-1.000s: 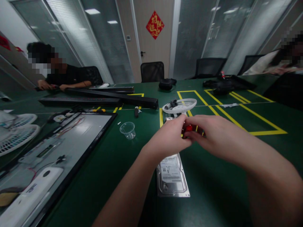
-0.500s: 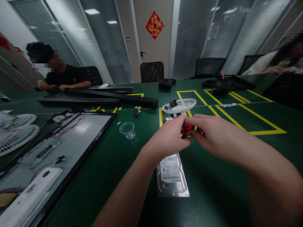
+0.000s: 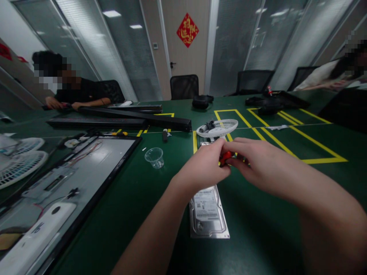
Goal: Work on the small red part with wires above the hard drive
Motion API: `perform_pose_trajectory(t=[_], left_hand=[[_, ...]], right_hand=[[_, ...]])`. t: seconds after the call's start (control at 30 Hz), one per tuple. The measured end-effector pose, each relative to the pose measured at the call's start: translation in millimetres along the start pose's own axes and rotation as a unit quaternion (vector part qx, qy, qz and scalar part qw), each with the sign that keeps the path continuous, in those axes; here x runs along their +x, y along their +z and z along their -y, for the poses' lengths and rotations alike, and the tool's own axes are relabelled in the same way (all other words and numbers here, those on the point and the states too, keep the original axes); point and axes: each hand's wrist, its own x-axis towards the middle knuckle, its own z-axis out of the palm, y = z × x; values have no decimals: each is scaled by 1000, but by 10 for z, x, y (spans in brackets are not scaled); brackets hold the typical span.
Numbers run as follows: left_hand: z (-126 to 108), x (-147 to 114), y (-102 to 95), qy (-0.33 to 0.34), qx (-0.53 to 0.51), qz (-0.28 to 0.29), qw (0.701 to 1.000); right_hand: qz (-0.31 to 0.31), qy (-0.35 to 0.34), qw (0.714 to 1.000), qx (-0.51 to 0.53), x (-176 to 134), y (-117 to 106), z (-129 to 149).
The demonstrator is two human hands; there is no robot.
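A silver hard drive (image 3: 207,214) with a white label lies flat on the green table, its far part hidden under my hands. My right hand (image 3: 252,154) is closed, its fingers curled round a red-and-black handle (image 3: 226,157), most of which is covered. My left hand (image 3: 205,162) meets it from the other side, above the drive, with thumb and fingers drawn together. What the left fingertips grip is hidden from me. Just beyond the hands stands a white oval basket (image 3: 233,128) with small dark parts in it.
A clear plastic cup (image 3: 154,157) stands left of my hands. Further left lies an opened flat panel (image 3: 97,168) with a white power strip (image 3: 43,236) on it. Long black bars (image 3: 137,117) lie across the table before a seated person (image 3: 83,91). Another person (image 3: 321,76) sits far right.
The red-and-black handle has turned slightly between my fingers and shows more red. Both my hands stay in nearly the same place; the hard drive has not moved.
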Motion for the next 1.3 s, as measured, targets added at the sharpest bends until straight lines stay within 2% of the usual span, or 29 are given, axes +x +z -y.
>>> perform_pose_trajectory(t=[0.2, 0.43, 0.7, 0.77, 0.97, 1.2, 1.3], left_hand=[[-4, 8, -12, 3, 7, 7, 1000], [-24, -18, -13, -9, 9, -9, 1000], [-12, 6, -11, -5, 1, 6, 1000], [-7, 0, -15, -6, -1, 5, 1000], [-1, -13, -11, -5, 0, -6, 1000], [-2, 4, -9, 0, -13, 4, 1000], [-1, -5, -15, -3, -11, 0, 1000]], right_hand=[[7, 62, 997, -45, 12, 21, 2], [1, -16, 1000, 8, -1, -15, 21], [15, 57, 998, -34, 16, 20, -1], [10, 52, 998, -27, 11, 5, 4], [-15, -23, 1000, 6, -8, -14, -2], [-3, 44, 998, -37, 1, 22, -15], [-14, 25, 999, -20, 1, 6, 1]])
